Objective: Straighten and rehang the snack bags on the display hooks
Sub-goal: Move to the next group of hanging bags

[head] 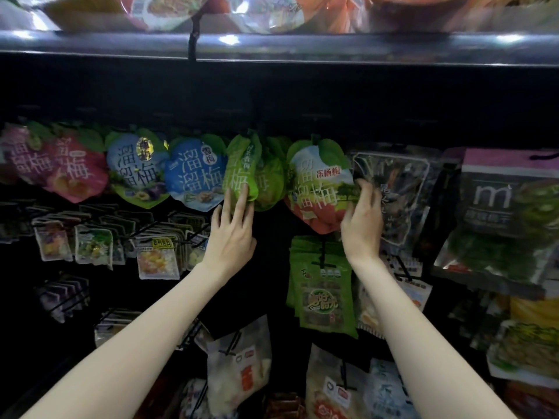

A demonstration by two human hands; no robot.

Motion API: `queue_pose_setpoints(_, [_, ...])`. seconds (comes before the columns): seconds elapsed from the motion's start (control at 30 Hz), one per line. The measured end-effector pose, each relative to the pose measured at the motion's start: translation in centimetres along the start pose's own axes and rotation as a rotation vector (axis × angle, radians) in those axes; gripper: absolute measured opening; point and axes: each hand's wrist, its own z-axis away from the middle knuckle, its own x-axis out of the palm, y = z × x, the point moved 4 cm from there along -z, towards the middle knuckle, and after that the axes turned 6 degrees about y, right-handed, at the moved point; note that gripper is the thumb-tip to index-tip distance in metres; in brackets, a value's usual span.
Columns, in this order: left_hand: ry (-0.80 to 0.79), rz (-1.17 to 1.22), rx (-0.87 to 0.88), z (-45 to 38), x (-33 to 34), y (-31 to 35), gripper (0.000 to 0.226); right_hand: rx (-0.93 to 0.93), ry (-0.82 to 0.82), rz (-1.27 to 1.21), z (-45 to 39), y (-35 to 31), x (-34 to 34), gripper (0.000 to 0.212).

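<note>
A row of fruit-shaped snack bags hangs from hooks under the dark shelf. A bright green bag (242, 167) hangs turned sideways in the middle. My left hand (234, 228) reaches up to it, its straight fingers touching the bag's lower edge. To the right hangs a red and green bag (317, 182). My right hand (361, 222) grips that bag's right edge, fingers curled round it. Blue bags (196, 173) and pink bags (60, 164) hang further left.
A metal shelf edge (272, 46) runs overhead with more bags on top. Dark clear packs (393, 182) and a grey pack (499, 207) hang at the right. Small packets on wire hooks (157, 258) and a green pouch (320, 291) hang below.
</note>
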Motion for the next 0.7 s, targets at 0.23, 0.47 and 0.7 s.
queue_pose_setpoints(0.23, [-0.022, 0.002, 0.063, -0.1, -0.1, 0.5, 0.069, -0.084, 0.109, 0.055, 0.1, -0.7, -0.3, 0.045])
queue_pose_setpoints(0.47, [0.032, 0.061, 0.066, 1.7, -0.3, -1.6, 0.055, -0.358, -0.11, -0.052, 2.8, -6.4, 2.9, 0.045])
queue_pose_setpoints(0.7, [-0.14, 0.129, -0.268, 3.8, -0.6, -12.1, 0.064, -0.37, -0.339, -0.141, 4.8, -13.8, 8.7, 0.044])
